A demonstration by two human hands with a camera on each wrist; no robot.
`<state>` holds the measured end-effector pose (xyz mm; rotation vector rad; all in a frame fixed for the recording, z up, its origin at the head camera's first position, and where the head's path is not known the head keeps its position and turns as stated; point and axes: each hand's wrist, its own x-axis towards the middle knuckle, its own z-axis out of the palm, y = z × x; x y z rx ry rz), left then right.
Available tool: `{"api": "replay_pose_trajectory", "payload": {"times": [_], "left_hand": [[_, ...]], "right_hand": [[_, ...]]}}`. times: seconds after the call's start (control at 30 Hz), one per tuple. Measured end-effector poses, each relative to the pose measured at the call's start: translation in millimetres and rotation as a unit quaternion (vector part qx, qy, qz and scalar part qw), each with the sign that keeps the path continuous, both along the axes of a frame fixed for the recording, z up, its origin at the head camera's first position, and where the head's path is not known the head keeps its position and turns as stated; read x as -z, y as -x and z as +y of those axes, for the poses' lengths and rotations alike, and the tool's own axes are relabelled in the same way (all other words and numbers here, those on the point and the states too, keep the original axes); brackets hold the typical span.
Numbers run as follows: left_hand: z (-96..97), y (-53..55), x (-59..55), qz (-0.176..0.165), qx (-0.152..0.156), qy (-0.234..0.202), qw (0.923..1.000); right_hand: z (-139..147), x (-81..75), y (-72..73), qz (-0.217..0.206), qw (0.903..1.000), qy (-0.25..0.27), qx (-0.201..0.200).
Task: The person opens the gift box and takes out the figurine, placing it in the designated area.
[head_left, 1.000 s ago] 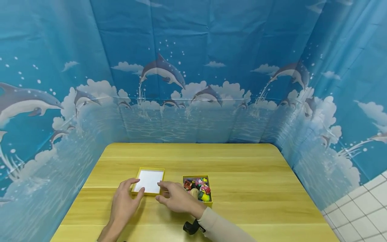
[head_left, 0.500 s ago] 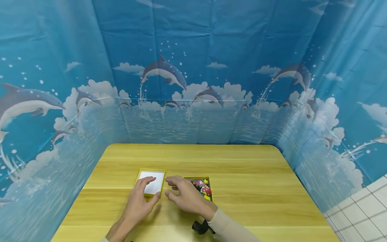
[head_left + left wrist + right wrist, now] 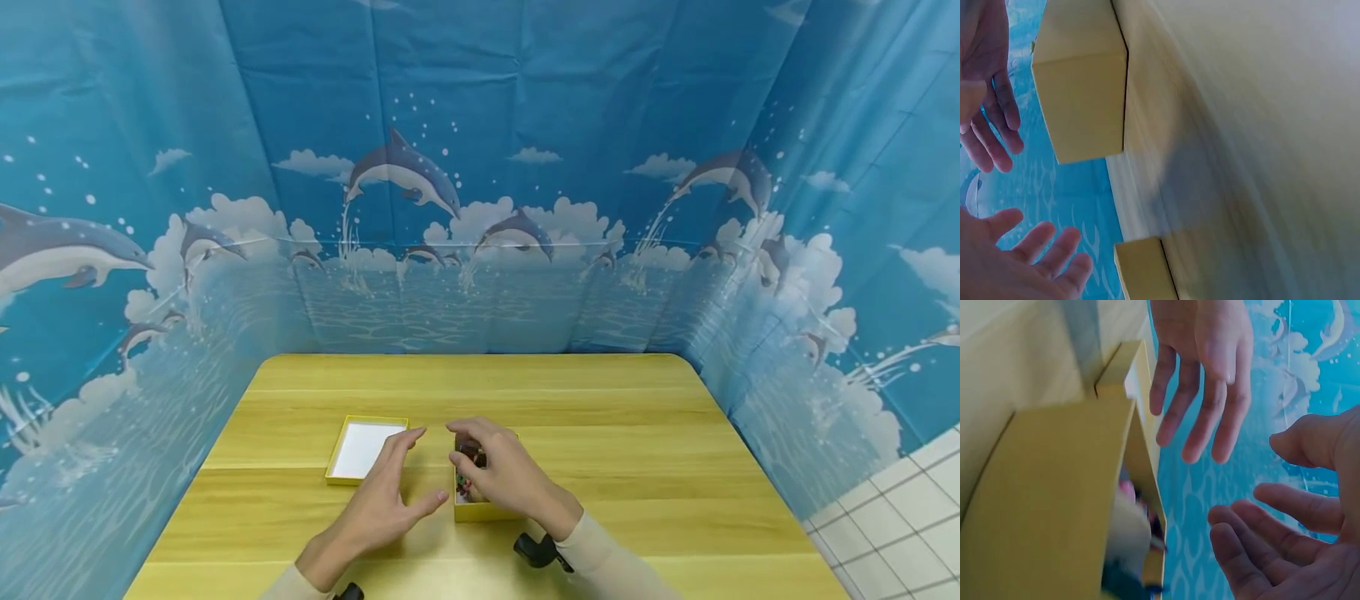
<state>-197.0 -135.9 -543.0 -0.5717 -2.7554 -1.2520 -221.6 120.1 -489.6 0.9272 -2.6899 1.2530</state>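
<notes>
A yellow box (image 3: 487, 512) filled with small colourful figurines (image 3: 467, 483) stands right of the table's middle. Over it hovers my right hand (image 3: 506, 471), fingers relaxed and holding nothing, hiding most of what lies inside. My left hand (image 3: 386, 492), fingers spread and thumb out, hangs between this box and a shallow yellow lid with a white inside (image 3: 363, 450), covering the lid's near right corner. In the right wrist view, a pale rounded figurine (image 3: 1129, 528) shows inside the box beside my right fingers. Both hands appear in the left wrist view above table height, apart from the box wall (image 3: 1085, 106).
The wood-patterned table (image 3: 600, 467) has rounded far corners. A blue curtain printed with dolphins (image 3: 465, 308) closes off the back and both sides. White tiles (image 3: 900, 508) show at the lower right. A black strap-on device (image 3: 542, 550) sits at my right wrist.
Both hands have moved rightward, away from the lid. My right hand now lies over the box of figurines, and my left has come to the gap between lid and box.
</notes>
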Motion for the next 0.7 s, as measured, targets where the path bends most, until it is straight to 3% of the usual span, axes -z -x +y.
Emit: {"api": "replay_pose_trajectory", "payload": {"times": [0.17, 0.37, 0.7], "left_hand": [[9.9, 4.8, 1.9, -0.03, 0.039, 0.012, 0.9987], [20.7, 10.4, 5.4, -0.023, 0.065, 0.044, 0.9966], [35.9, 21.9, 3.5, -0.016, 0.091, 0.061, 0.9939]], "right_hand": [[20.0, -0.6, 1.8, 0.007, 0.9999, 0.006, 0.008], [39.9, 0.4, 3.8, 0.023, 0.9996, -0.012, 0.014], [63.3, 3.1, 12.8, 0.037, 0.998, -0.051, 0.001]]}}
